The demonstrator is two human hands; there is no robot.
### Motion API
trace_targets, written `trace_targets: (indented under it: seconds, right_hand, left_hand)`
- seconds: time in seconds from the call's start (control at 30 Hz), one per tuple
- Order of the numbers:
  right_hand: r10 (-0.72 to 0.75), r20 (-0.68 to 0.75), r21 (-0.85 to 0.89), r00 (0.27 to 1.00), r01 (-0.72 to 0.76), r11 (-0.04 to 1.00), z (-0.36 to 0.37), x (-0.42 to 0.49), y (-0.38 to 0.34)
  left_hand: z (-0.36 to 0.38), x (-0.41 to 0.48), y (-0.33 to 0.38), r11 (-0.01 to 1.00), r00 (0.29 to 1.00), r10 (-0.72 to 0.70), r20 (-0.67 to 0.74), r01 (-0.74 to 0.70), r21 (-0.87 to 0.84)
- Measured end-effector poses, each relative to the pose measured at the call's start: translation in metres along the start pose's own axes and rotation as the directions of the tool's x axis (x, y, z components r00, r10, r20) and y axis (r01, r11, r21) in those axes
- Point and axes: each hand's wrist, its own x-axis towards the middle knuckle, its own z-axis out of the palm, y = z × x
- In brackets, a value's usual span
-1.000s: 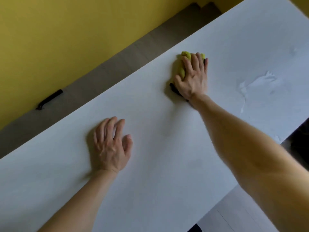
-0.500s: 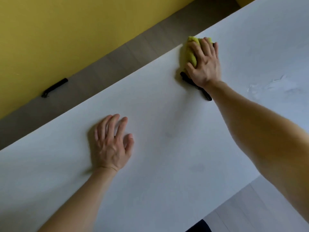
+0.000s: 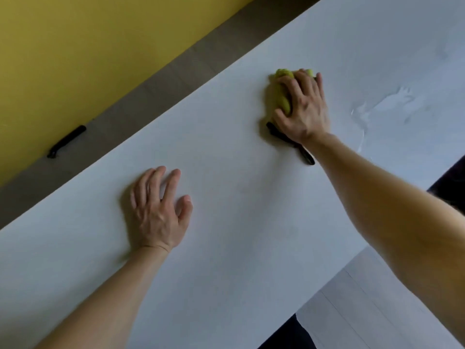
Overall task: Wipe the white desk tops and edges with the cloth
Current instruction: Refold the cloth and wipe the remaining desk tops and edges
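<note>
desk (image 3: 239,235): big white top running corner to corner across the view, both hands on it
wall (image 3: 88,46): yellow, fills the top left
floor (image 3: 156,91): brownish strip between wall and the desk's far edge, plus a paler patch past the near edge bottom right
right hand (image 3: 304,109): reached out toward the far edge, palm down on the cloth, fingers draped over the top and thumb tucked against its side, so it's got a hold on it
left hand (image 3: 158,212): flat on the bare top, fingers relaxed and a bit spread, holding nothing, well apart from the right one
smear (image 3: 387,104): shiny wet-looking patch on the top, just right of the right hand
cloth (image 3: 281,96): yellow-green, bunched up under the right hand near the far edge, poking out past the fingertips and by the thumb
strap (image 3: 305,156): thin black strip sticking out from under the right wrist, can't tell if it belongs to the cloth
black bar (image 3: 66,141): small dark thing on the floor right at the wall, too blurry to say what
</note>
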Motion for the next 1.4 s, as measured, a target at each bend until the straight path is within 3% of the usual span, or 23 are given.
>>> trace_targets:
  seconds: [0.07, 0.13, 0.3, 0.4, 0.47, 0.57, 0.67, 0.73, 0.8, 0.9, 0.97, 1.07, 1.13, 1.2, 1.23, 1.3, 1.4]
  right_hand:
    - [0.099, -0.029, -0.006, 0.995, -0.099, 0.995, 0.005, -0.007, 0.004]
    - [0.093, -0.027, 0.017, 0.995, -0.093, 0.996, 0.021, -0.029, -0.033]
    - [-0.278, 0.042, 0.14, 0.96, 0.27, 0.953, 0.051, -0.121, -0.168]
    - [-0.373, 0.091, 0.125, 0.923, 0.361, 0.924, 0.035, -0.13, -0.131]
    - [-0.246, 0.073, 0.08, 0.966, 0.24, 0.967, 0.021, -0.131, -0.071]
    - [0.069, -0.016, 0.026, 0.998, -0.068, 0.997, 0.003, -0.139, -0.012]
    - [0.225, -0.084, 0.046, 0.971, -0.222, 0.974, 0.019, -0.156, -0.063]
    - [0.102, -0.044, 0.089, 0.994, -0.098, 0.991, 0.038, -0.179, -0.134]
    - [-0.154, 0.033, 0.152, 0.988, 0.147, 0.977, 0.048, -0.207, -0.183]
    - [-0.331, 0.073, 0.139, 0.941, 0.319, 0.938, 0.039, -0.223, -0.144]
    - [-0.234, 0.067, 0.109, 0.97, 0.226, 0.968, 0.025, -0.228, -0.08]
    - [0.109, -0.025, 0.051, 0.994, -0.107, 0.993, 0.001, -0.238, -0.005]
    - [0.26, -0.117, 0.035, 0.959, -0.257, 0.966, 0.002, -0.242, -0.007]
    - [0.343, -0.15, 0.063, 0.927, -0.337, 0.939, 0.014, -0.253, -0.054]
    - [0.3, -0.141, 0.078, 0.943, -0.292, 0.953, 0.024, -0.263, -0.086]
    - [0.051, -0.054, 0.13, 0.997, -0.043, 0.991, 0.043, -0.292, -0.151]
    - [-0.335, 0.054, 0.195, 0.941, 0.319, 0.928, 0.05, -0.321, -0.176]
  left_hand:
    - [0.003, 0.001, -0.002, 0.999, 0.999, 0.047, 0.004, -0.047, -0.02]
    - [0.003, 0.001, -0.004, 0.995, 0.996, 0.092, -0.001, -0.092, -0.036]
    - [0.005, 0.0, -0.006, 0.991, 0.992, 0.116, -0.058, -0.119, -0.059]
    - [0.006, -0.001, -0.007, 0.992, 0.992, 0.112, -0.062, -0.116, -0.056]
    - [0.007, 0.0, -0.005, 0.993, 0.993, 0.097, -0.066, -0.101, -0.068]
    - [0.01, -0.001, -0.005, 0.992, 0.992, 0.102, -0.079, -0.107, -0.063]
    - [0.012, 0.0, -0.007, 0.99, 0.989, 0.111, -0.102, -0.119, -0.073]
    - [0.013, -0.001, -0.009, 0.989, 0.986, 0.115, -0.121, -0.125, -0.076]
    - [0.014, -0.001, -0.01, 0.989, 0.985, 0.123, -0.124, -0.132, -0.061]
    - [0.016, -0.001, -0.01, 0.989, 0.983, 0.118, -0.141, -0.129, -0.077]
    - [0.018, 0.0, -0.009, 0.99, 0.985, 0.101, -0.14, -0.113, -0.079]
    - [0.017, 0.0, -0.008, 0.991, 0.986, 0.096, -0.135, -0.107, -0.075]
    - [0.017, -0.001, -0.007, 0.993, 0.987, 0.092, -0.133, -0.101, -0.068]
    - [0.016, 0.0, -0.007, 0.993, 0.987, 0.093, -0.13, -0.102, -0.065]
    - [0.016, 0.0, -0.007, 0.993, 0.988, 0.097, -0.124, -0.105, -0.06]
    - [0.015, 0.002, -0.007, 0.993, 0.988, 0.1, -0.116, -0.107, -0.053]
    - [0.008, -0.001, -0.007, 0.994, 0.993, 0.103, -0.054, -0.104, -0.032]
